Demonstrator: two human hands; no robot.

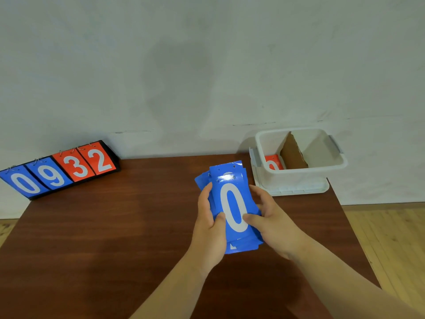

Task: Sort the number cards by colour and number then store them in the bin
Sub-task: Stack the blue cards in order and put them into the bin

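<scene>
A single wide-angle camera, worn on the person's head, is looking forward and down across a brown table (115, 226) toward a pale wall (207, 65). It is sitting close to the work — the left hand (210, 226) and right hand (273, 224), holding blue number cards (233, 203), are filling the lower centre, forearms entering from the bottom edge. The view is reaching a scoreboard (59, 171) at far left and a white bin (299, 178) at right — both near the wall.

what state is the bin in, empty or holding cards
Not empty: a red card sits in the left compartment of the bin, beside the cardboard divider. The right side shows no cards.
</scene>
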